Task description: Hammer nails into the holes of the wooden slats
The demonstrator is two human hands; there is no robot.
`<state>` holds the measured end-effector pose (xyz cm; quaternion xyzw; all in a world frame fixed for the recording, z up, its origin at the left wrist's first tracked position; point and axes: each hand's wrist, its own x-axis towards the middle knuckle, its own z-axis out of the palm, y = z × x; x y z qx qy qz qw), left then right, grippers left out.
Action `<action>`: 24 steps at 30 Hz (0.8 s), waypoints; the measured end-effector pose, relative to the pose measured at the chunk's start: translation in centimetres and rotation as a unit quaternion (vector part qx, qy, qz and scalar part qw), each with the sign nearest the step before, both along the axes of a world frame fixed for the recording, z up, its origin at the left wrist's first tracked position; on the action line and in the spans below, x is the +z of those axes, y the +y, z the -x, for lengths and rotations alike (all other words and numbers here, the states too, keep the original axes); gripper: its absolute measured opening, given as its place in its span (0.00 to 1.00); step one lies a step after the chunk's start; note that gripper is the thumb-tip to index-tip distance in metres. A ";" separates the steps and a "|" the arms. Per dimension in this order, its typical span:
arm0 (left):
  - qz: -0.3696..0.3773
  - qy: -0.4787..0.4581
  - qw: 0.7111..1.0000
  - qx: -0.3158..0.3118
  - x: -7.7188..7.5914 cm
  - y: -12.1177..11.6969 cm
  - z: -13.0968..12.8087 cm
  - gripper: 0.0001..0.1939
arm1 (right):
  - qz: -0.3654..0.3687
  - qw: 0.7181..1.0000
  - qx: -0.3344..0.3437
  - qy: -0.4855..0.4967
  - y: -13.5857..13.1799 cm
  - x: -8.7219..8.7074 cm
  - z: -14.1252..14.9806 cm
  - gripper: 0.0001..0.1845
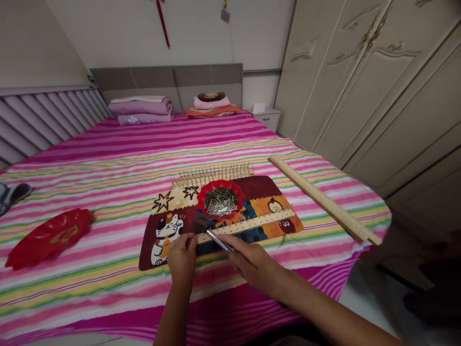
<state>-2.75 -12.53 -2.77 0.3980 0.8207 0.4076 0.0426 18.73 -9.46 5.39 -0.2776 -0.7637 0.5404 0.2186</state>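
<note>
Right grip (248, 262) clasps hammer (220, 241); left grip (182, 254), by the strip's end, hard to read. Twelve-o'clock strip (212, 177) bristles with nails; six-o'clock strip (252, 223) seems unfinished.

A mat (259, 185) lies on the bed (108, 168). On it, a bowl (236, 186) of nails (220, 202) sits behind the near strip (252, 222). Behind the bowl lies a studded strip (212, 177), perhaps several side by side. A tray (52, 238) lies left of the mat, a plank (324, 202) right. Quilts (144, 110) lie before the headboard (154, 79).
</note>
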 end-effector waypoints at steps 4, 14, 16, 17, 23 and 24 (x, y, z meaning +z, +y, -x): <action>0.006 -0.024 1.000 -0.008 0.2 -0.2 0.2 0.12 | 0.053 0.999 -0.008 -0.006 -1.0 -2.8 -5.4 0.23; 0.053 0.053 0.997 -0.037 5.0 3.9 1.3 0.12 | 0.349 0.913 -0.213 0.001 -2.2 -10.9 -12.9 0.38; 0.093 0.095 0.987 -0.093 5.9 6.4 0.2 0.11 | 0.357 0.907 -0.222 0.009 -2.2 -11.2 -13.0 0.38; 0.113 0.114 0.980 -0.120 6.1 7.7 -0.6 0.11 | 0.359 0.905 -0.227 0.013 -2.2 -11.3 -12.9 0.37; 0.186 0.235 0.921 -0.250 5.9 13.3 -5.1 0.13 | 0.372 0.898 -0.231 0.038 -2.0 -11.3 -12.8 0.37; 0.201 0.247 0.912 -0.259 5.8 13.7 -5.5 0.12 | 0.376 0.896 -0.231 0.040 -2.0 -11.3 -12.9 0.37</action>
